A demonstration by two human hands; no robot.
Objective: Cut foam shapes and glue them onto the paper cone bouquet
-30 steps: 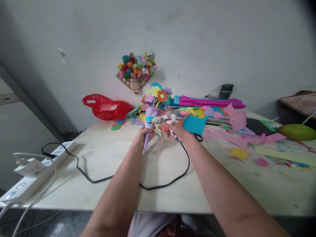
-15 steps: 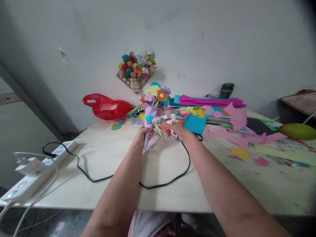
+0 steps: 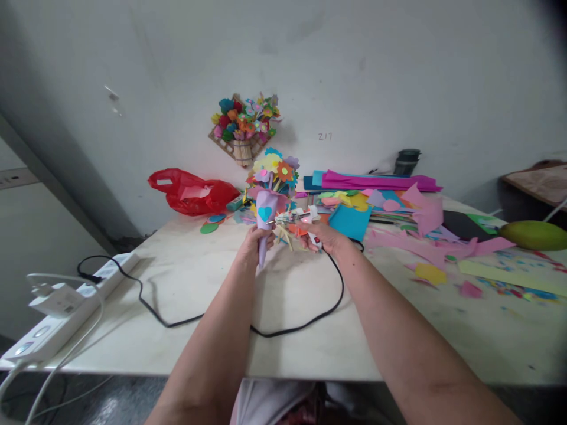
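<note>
Head: left hand (image 3: 253,245) around paper cone (image 3: 264,227)

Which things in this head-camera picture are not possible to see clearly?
- Glue gun: small, partly covered by the right hand; its tip is unclear.
- Tip of the purple cone: partly wrapped by the left hand.
- Power strip: cut off by the left edge.
- Green object: cut off by the right edge, blurred.

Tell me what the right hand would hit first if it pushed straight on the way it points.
Probably the lilac paper cone held by the left hand: the right hand aims its glue gun leftward at it, though depth is unclear.
</note>
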